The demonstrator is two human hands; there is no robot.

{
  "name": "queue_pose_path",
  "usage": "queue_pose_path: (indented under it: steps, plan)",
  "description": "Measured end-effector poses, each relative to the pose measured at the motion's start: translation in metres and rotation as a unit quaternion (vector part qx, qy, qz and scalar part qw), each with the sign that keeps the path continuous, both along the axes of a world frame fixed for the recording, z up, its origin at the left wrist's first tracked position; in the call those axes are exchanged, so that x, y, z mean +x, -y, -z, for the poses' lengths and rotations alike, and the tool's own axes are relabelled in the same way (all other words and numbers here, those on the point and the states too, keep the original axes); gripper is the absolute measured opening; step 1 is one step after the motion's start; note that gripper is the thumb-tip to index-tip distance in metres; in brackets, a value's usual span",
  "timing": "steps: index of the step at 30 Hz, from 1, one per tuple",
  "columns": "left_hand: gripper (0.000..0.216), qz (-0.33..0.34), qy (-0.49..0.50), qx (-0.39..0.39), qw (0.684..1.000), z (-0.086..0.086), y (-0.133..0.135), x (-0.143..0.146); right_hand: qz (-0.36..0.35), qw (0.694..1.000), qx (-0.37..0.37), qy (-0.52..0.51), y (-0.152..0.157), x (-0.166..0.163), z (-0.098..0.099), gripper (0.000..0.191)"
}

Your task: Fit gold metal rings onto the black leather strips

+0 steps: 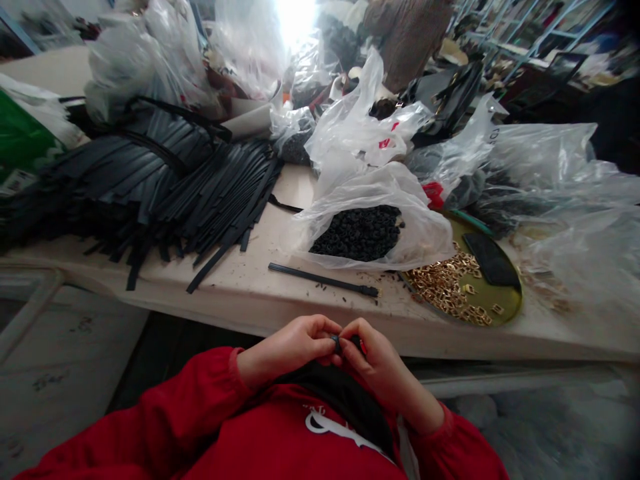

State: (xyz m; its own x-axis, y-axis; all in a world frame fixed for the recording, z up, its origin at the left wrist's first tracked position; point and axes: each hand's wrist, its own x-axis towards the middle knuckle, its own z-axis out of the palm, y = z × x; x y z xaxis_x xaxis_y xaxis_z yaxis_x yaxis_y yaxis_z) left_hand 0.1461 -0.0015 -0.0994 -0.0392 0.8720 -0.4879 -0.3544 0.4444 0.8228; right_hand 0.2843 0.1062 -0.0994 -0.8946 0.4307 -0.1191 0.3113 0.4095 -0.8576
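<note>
My left hand [295, 347] and my right hand [375, 357] meet close to my chest, just below the table's front edge. Both pinch a small black piece [337, 343] between their fingertips; it may be the end of a black strap that runs down over my red top. On the table in front lies a single black strap [323, 280]. Behind it an open clear bag [415, 233] holds several small black loops [360, 232].
A large heap of black straps [165, 187] covers the left of the pale table [250, 293]. A round yellow tray [505, 303] with several gold buckles and a dark flat object sits at the right. Crumpled plastic bags crowd the back and right.
</note>
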Motion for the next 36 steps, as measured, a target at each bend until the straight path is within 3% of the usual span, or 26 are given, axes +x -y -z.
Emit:
queue_pose_path:
  steps: [4,11,14,18,25,29,36]
  plan:
    - [0.043,0.017,0.002,0.016,1.000,0.001,0.004,0.000,-0.008,0.999,-0.028,0.017,-0.001,0.003,0.003,0.008]
    - [0.036,0.037,-0.033,0.007,0.999,0.000,0.010,0.007,-0.016,0.998,-0.064,-0.005,0.008,0.010,0.004,0.013]
    - [0.027,0.103,-0.123,-0.012,0.987,-0.005,0.012,0.006,-0.007,0.998,-0.058,-0.018,0.012,0.014,0.008,0.013]
    - [0.032,0.189,-0.205,0.003,0.960,-0.017,0.016,0.001,-0.014,0.999,-0.044,-0.030,0.015,0.018,0.011,0.013]
    - [0.038,0.172,-0.116,-0.016,0.978,-0.020,0.017,0.008,-0.035,0.996,-0.076,-0.027,0.014,0.022,0.000,0.014]
    - [0.038,0.187,-0.149,-0.031,0.971,-0.016,0.015,0.008,-0.016,0.995,-0.099,-0.028,0.016,0.022,0.005,0.015]
    - [0.026,0.238,-0.225,0.054,0.943,-0.014,0.014,-0.003,0.017,0.982,-0.183,-0.037,0.019,0.018,0.011,0.020]
